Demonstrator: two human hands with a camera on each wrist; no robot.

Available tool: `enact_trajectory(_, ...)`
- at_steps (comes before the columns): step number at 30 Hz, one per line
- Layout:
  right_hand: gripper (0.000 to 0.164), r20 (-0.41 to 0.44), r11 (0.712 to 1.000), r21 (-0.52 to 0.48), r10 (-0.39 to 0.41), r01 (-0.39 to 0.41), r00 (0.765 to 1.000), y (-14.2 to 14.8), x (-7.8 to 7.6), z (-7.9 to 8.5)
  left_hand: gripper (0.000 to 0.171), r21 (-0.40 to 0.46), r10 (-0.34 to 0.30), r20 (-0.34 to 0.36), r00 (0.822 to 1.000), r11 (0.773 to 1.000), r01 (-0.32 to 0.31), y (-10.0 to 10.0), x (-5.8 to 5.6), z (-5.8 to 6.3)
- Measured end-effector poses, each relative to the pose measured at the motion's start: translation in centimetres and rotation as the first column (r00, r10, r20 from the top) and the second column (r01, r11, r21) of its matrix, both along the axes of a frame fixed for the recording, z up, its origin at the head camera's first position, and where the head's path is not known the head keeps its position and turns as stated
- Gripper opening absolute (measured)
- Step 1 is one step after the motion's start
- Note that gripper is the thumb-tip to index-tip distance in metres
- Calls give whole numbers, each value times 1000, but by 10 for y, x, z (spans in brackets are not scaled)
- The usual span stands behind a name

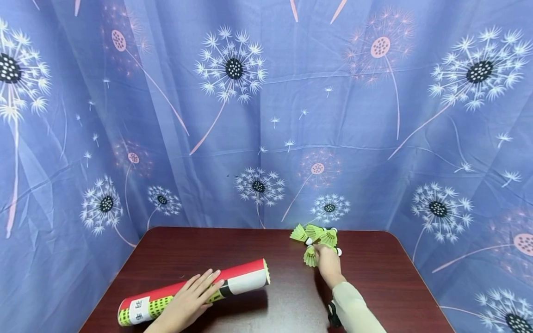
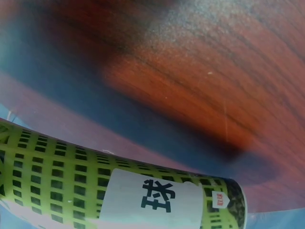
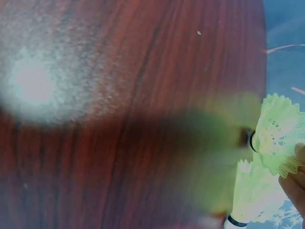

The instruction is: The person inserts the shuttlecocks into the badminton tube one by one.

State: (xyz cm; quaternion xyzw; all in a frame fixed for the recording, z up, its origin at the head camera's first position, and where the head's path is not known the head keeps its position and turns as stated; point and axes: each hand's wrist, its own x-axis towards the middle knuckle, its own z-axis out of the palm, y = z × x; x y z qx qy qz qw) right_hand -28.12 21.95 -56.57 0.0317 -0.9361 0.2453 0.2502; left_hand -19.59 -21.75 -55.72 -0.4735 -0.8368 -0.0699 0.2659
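Observation:
My left hand [image 1: 193, 298] lies across a shuttlecock tube [image 1: 246, 281] with its fingers spread and fairly straight. The tube is red, white and yellow-green, and it slants over the table's left half. In the left wrist view, its green grid print and white label [image 2: 152, 200] show; the fingers do not. At the back right my right hand [image 1: 329, 264] reaches into a group of yellow-green shuttlecocks [image 1: 329, 237]. Its fingers [image 3: 291, 187] pinch the skirt rim of a shuttlecock [image 3: 275, 136] in the right wrist view. Another shuttlecock [image 3: 255, 193] is beside it.
A dark red-brown wooden table [image 1: 387, 277] carries everything. Behind it and at both sides hangs a blue curtain [image 1: 291, 101] with dandelion prints. One shuttlecock [image 1: 310, 256] lies just left of my right hand. The table's back edge runs close behind the group.

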Motion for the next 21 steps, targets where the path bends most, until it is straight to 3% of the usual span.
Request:
enact_trajectory(10, 6, -65, 976, -212, 29, -42, 997, 16, 2, 12, 93, 8, -11, -39, 999, 1000, 12, 0, -4, 2)
enact_trajectory(14, 8, -20, 958, -285, 28, -33, 999, 20, 6, 20, 74, 13, -11, -37, 999, 1000, 11, -1, -5, 3)
enact_trajectory(18, 10, 88, 918, -396, 29, 8, 996, 20, 10, 25, 56, 22, -18, -40, 999, 1000, 19, -1, -7, 5)
enact_trajectory(21, 13, 166, 854, -519, 56, 38, 985, 15, 13, 27, 56, 23, -27, -44, 999, 999, 28, 0, -10, 8)
